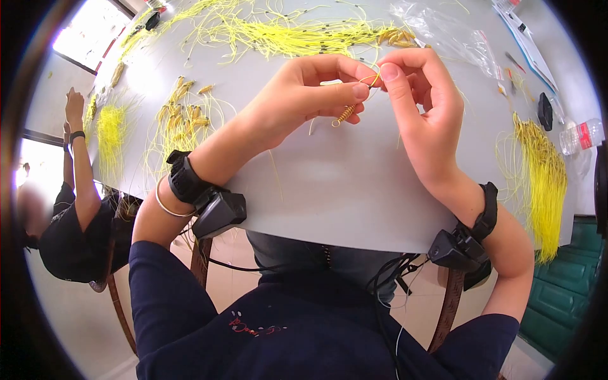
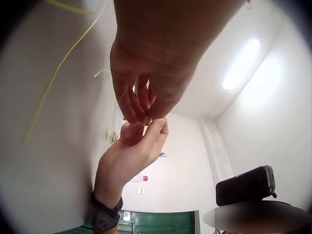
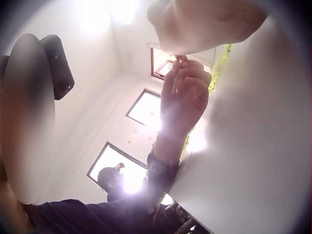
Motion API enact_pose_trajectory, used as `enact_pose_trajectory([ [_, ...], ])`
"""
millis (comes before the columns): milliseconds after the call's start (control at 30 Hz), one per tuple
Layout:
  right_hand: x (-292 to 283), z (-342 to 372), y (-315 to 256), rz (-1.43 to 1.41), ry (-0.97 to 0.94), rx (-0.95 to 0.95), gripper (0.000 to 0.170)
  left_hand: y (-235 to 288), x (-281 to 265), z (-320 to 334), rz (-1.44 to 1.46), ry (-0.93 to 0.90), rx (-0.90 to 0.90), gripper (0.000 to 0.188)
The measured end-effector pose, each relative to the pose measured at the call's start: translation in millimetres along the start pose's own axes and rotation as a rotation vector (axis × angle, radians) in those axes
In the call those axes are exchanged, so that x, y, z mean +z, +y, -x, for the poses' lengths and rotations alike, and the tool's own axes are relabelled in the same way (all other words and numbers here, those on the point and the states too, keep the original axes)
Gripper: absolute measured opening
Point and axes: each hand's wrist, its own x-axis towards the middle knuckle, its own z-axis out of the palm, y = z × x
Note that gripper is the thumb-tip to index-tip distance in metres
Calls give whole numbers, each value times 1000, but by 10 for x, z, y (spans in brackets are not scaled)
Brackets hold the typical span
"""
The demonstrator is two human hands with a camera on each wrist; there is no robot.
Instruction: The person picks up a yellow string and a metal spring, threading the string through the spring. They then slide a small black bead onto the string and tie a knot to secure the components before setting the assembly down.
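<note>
Close over the grey table [image 1: 354,183], my two hands meet at their fingertips. My left hand [image 1: 294,95] holds a small gold wire coil [image 1: 346,114] with a ring at its lower end, which hangs out below the thumb. A yellow cord [image 1: 375,80] runs from the left fingertips to my right hand [image 1: 434,117], whose thumb and index finger pinch it. The right hand's other fingers curl in behind. In the right wrist view, the coil [image 3: 174,84] lies along the left fingers. The left wrist view mostly shows the backs of the fingers, which hide the cord's end.
Bundled yellow cords [image 1: 285,38] stretch along the far side. Gold coils with cords [image 1: 183,117] lie to the left, and a thick bundle [image 1: 541,183] hangs over the right edge. A plastic bag [image 1: 453,41], a bottle [image 1: 581,136] and another person [image 1: 76,234] are around the table.
</note>
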Motion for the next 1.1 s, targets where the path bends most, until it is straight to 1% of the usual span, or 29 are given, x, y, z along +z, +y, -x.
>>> enact_pose_trajectory([
  [33, 5, 8, 2, 0, 1, 0, 1, 9, 14, 3, -6, 3, 1, 20],
  [100, 12, 17, 4, -136, -15, 36, 4, 20, 17, 2, -15, 3, 4, 19],
  [133, -26, 8, -34, -135, -12, 34, 4, 18, -1, 6, -11, -15, -1, 16],
  [200, -126, -19, -146, -314, -101, 303, 9, -2, -31, 4, -7, -35, -6, 14],
  [233, -139, -36, -147, -314, -99, 303, 9, -19, -42, 2, 94, -39, 4, 12],
  [267, -144, -53, -141, -357, -173, 379, 10, -29, -52, 4, 196, -43, 14, 11],
  [300, -145, -64, -130, -400, -247, 456, 12, -29, -69, 1, 197, -43, 13, 11],
  [367, -69, -28, -54, -404, -276, 429, 13, -30, -106, -8, 308, -114, 23, 7],
  [400, -29, -14, -32, -409, -306, 399, 14, -26, -104, -3, 308, -112, 22, 7],
  [467, -12, -12, -41, -452, -301, 429, 13, -10, -86, 2, 259, -4, 2, 7],
  [533, -9, -15, -7, -363, -296, 335, 12, -30, -93, -9, 214, -6, 13, 6],
  [600, -12, -14, 30, -363, -282, 324, 11, -30, -89, -14, 169, -10, 23, 5],
  [667, -24, -15, 28, -362, -267, 310, 10, -9, -68, -4, 189, 35, -30, 7],
  [700, -37, -21, 2, -410, -247, 358, 9, -10, -56, -1, 189, 36, -28, 7],
  [733, -49, -27, -23, -457, -227, 406, 8, -11, -42, 0, 255, 69, -54, 10],
  [767, -58, -30, -46, -457, -227, 403, 8, -10, -28, -1, 321, 99, -79, 13],
  [833, -72, -36, -84, -613, -249, 530, 10, -11, 11, -1, 365, 80, -89, 16],
  [867, -85, -39, -89, -613, -245, 528, 10, -10, 22, -3, 412, 63, -101, 19],
  [933, -131, -54, -84, -777, -280, 650, 16, -13, 18, -13, 398, 67, -93, 23],
  [967, -171, -78, -73, -777, -279, 649, 16, -18, 12, -15, 387, 75, -84, 26],
  [1000, -225, -117, -57, -892, -259, 685, 18, -22, -12, -20, 387, 75, -84, 26],
  [1033, -264, -157, -53, -1006, -239, 721, 19, -24, -49, -27, 292, 52, -54, 28],
  [1067, -289, -198, -77, -1004, -241, 723, 19, -27, -69, -27, 199, 31, -25, 30],
  [1100, -314, -240, -108, -1001, -225, 671, 19, -27, -68, -21, 203, 32, -25, 30],
])
